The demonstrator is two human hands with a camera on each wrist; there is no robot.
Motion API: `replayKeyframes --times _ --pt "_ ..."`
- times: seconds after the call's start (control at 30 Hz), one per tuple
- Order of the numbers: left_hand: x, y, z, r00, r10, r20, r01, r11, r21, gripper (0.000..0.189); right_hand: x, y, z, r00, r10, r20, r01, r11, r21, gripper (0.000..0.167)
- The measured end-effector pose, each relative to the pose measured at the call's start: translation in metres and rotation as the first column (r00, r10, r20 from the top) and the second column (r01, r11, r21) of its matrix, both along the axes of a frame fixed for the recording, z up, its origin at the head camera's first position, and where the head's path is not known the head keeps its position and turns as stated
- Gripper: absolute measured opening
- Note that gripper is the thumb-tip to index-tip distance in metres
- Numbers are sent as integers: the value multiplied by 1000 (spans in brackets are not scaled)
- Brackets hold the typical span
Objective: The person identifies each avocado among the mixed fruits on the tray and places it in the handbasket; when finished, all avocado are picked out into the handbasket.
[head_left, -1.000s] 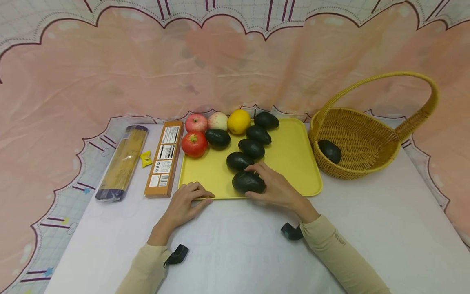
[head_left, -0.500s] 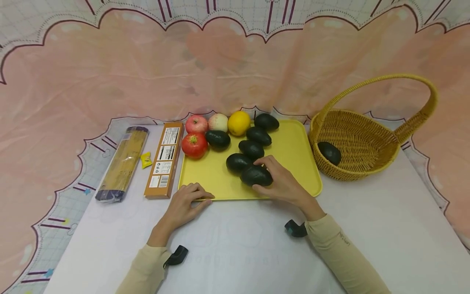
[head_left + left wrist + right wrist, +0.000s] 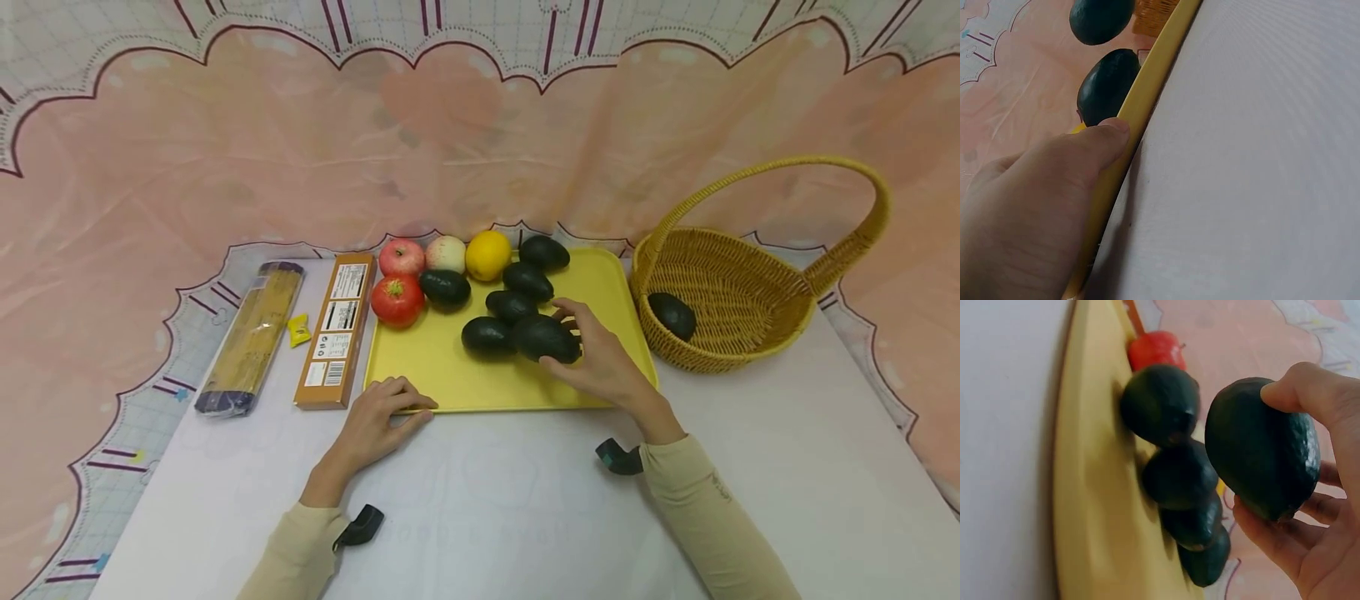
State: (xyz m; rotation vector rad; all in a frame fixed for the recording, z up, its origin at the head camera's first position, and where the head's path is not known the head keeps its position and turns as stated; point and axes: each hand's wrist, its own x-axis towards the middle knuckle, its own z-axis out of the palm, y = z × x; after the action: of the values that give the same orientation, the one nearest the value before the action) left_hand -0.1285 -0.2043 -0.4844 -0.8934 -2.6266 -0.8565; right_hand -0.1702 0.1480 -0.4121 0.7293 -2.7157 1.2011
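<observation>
My right hand holds a dark green avocado with thumb and fingers on opposite sides. In the right wrist view this avocado is raised above the yellow tray. Several other avocados lie on the tray in the head view, the nearest just left of the held one. My left hand rests on the tray's near edge toward its left corner. The left wrist view has its thumb on the rim; the other fingers are mostly hidden there.
A wicker basket with a tall handle stands right of the tray, with one avocado inside. Apples, a yellow fruit and a red pomegranate fill the tray's back left. Farther left lie an orange-brown box, a yellow candy and packaged noodles.
My right hand has moved the avocado rightward and away from me, lifting it off the tray beside the other avocados. The left hand has stayed at the tray's edge.
</observation>
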Motion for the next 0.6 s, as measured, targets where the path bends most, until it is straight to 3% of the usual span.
replayKeyframes --times 0.3,0.6 --pt "2 1 1 1000 4 3 -4 1000 8 16 -4 17 9 998 -45 -51 46 999 17 63" --pt "2 0 0 1000 14 24 -15 999 29 21 -6 33 13 994 -87 -64 87 996 -12 63"
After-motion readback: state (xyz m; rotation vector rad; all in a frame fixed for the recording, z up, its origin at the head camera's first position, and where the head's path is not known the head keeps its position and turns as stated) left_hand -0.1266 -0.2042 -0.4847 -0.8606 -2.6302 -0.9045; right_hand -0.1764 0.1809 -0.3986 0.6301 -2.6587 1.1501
